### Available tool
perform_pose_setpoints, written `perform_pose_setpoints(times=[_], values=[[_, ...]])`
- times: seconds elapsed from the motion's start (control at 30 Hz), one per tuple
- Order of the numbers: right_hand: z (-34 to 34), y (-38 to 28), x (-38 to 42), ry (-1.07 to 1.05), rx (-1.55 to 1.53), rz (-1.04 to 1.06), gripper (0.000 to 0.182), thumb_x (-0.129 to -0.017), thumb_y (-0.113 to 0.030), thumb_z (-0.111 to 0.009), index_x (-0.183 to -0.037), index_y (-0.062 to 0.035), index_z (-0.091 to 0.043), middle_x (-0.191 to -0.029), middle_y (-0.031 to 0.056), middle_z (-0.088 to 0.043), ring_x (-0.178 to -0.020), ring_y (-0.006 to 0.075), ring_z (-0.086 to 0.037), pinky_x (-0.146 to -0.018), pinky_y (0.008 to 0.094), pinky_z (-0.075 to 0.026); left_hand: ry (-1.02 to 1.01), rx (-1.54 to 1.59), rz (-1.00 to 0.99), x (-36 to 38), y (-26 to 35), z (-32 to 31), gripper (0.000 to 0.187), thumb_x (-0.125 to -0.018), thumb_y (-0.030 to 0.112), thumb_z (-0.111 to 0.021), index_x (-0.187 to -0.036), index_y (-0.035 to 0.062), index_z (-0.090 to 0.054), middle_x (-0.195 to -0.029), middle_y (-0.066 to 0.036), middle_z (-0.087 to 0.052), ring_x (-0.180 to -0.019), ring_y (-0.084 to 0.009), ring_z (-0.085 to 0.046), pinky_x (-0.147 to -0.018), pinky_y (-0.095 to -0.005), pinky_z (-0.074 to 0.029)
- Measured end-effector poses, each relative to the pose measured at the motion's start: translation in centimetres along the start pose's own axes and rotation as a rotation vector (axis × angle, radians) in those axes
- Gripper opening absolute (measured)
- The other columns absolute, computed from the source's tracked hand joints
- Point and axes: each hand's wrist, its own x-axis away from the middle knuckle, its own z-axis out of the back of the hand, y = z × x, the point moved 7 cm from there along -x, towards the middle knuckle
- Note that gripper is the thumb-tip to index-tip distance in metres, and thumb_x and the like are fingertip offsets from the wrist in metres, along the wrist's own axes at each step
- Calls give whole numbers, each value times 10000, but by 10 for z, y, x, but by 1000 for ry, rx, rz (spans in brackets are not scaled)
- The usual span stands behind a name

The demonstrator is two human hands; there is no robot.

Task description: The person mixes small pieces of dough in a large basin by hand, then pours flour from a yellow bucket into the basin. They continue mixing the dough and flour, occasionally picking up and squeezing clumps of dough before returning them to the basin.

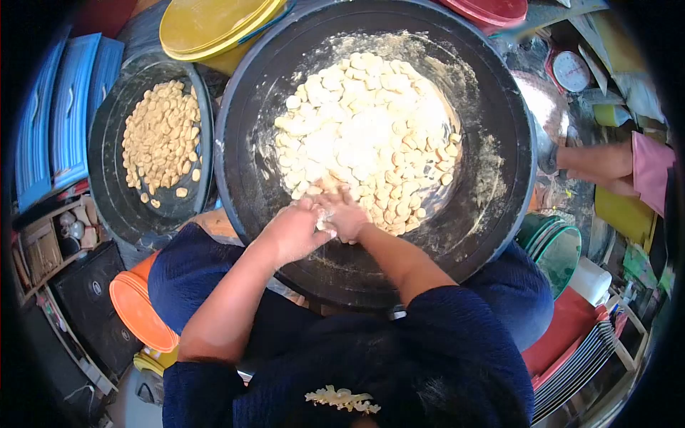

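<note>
A wide black basin [246, 93] holds a heap of small pale, floury dough pieces [410, 171]; sunlight washes out its middle. Both of my hands meet at the heap's near left edge. My left hand [289, 232] is closed, its fingers bent beside a whitish, floury patch that I cannot make out clearly. Touching it, my right hand [345, 216] lies on the pieces with fingers stretched forward and partly hidden. Flour dusts the basin's inner wall.
A smaller dark basin [107, 171] with browner pieces [160, 135] stands left. Around are a yellow bucket [214, 25], an orange tub [139, 303], green containers [560, 257] and blue drawers [71, 107]. At right, another person's leg [596, 160] shows near a dial scale [571, 71].
</note>
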Motion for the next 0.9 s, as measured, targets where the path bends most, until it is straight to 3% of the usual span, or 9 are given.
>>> perform_pose_setpoints(times=[0.17, 0.33, 0.37, 0.47, 0.63, 0.7, 0.77, 0.83, 0.9], values=[[93, 162, 53, 124, 95, -585, 772, -795, -528, -536, -1413, -155, -262, -1485, 148, -145, -1376, 268, -142, -1101, 500, -133, -19, 51, -63, 1, 17, 4, 457, -821, 293, -607, -1193, 39, -536, -1256, -252, -459, -1132, -387, -475, -972, -389, -382], [11, 356, 45, 114, -71, -753, 874, -771, -667, -461, -1416, -122, -235, -1488, 177, -101, -1380, 310, -89, -1068, 588, -28, -61, 41, -34, -3, 22, 5, 454, -814, 285, -612, -1190, 41, -539, -1241, -255, -470, -1128, -386, -478, -967, -390, -384], [92, 272, 62, 172, -336, -942, 938, -710, -656, -553, -1396, -76, -286, -1471, 238, -90, -1365, 379, -89, -1083, 546, -113, -61, 42, -35, -6, 22, 4, 454, -814, 285, -612, -1190, 41, -539, -1241, -255, -470, -1128, -386, -478, -967, -390, -384], [70, 185, 47, 556, -237, -976, 759, -817, -516, -485, -1394, -75, -266, -1420, 302, -172, -1350, 411, -97, -1035, 639, -70, -7, 6, -73, -16, 26, 8, 444, -809, 282, -617, -1174, 41, -545, -1222, -261, -480, -1109, -386, -487, -963, -394, -387], [26, 116, 81, 286, -26, -420, 556, -838, -449, -506, -1261, -97, -423, -1349, 243, -324, -1296, 376, -261, -1046, 574, -184, -10, -76, -84, -32, 36, 9, 447, -819, 298, -605, -1185, 50, -540, -1226, -261, -477, -1117, -385, -482, -970, -391, -382], [53, 133, 99, -162, -50, -233, 519, -833, -457, -516, -1228, -125, -464, -1281, 206, -386, -1248, 359, -323, -1023, 543, -243, -18, -83, -80, -38, 35, 10, 449, -825, 307, -597, -1191, 54, -536, -1229, -261, -474, -1123, -384, -478, -973, -390, -379], [76, 200, 102, -188, -194, -600, 535, -823, -465, -536, -1241, -142, -455, -1275, 201, -378, -1222, 362, -341, -1001, 513, -271, -9, -143, -101, -39, 36, 8, 471, -836, 306, -550, -1224, 43, -508, -1121, -214, -524, -1030, -354, -521, -928, -393, -403], [67, 276, 115, 515, -30, -919, 666, -763, -513, -588, -1295, -155, -411, -1280, 204, -381, -1188, 298, -398, -993, 530, -292, -28, -156, -87, -42, 35, 7, 473, -836, 308, -550, -1223, 40, -508, -1119, -213, -524, -1029, -350, -521, -923, -394, -407], [111, 268, 113, 529, -500, -1110, 743, -795, -490, -568, -1365, -100, -294, -1387, 207, -256, -1296, 376, -228, -1018, 529, -248, -52, -171, -81, -45, 38, 5, 475, -835, 311, -549, -1221, 36, -508, -1117, -212, -524, -1027, -347, -521, -918, -394, -410]])
